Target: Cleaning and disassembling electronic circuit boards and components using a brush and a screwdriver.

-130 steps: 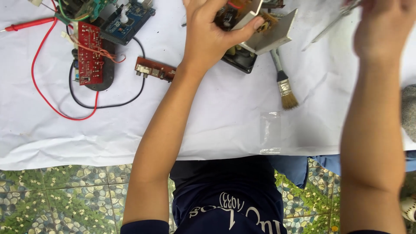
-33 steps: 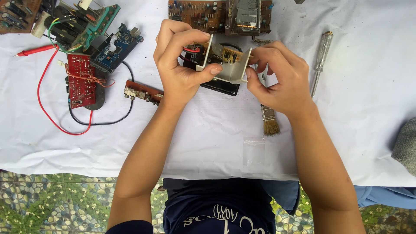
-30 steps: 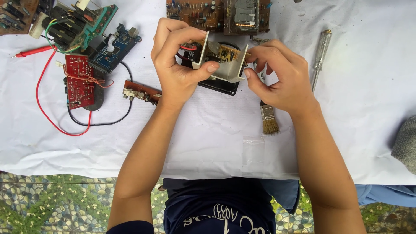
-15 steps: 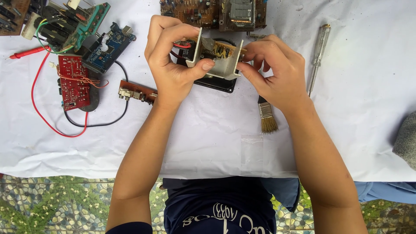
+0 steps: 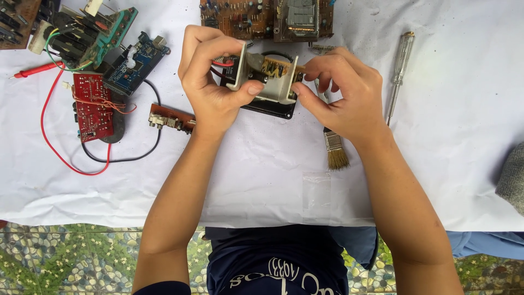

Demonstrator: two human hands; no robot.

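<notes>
The left hand (image 5: 210,90) clasps a small grey metal bracket (image 5: 267,79) by its near wall, thumb pressed across the front edge and fingers curled over the top. The right hand (image 5: 344,95) pinches the bracket's opposite end between thumb and fingertips, so the part is held off the white cloth (image 5: 436,164) between both grips. A brown component with red and black wires sits inside the bracket, just beyond the left thumb. Directly under the grip lies a black flat module (image 5: 267,108); just below the right hand rests a small paintbrush (image 5: 334,150), and out past it a clear-handled screwdriver (image 5: 398,68). To work it well, the left hand should probably stay firm and still while the right does the fine moving — gently, since those thin wires look easy to strain.
</notes>
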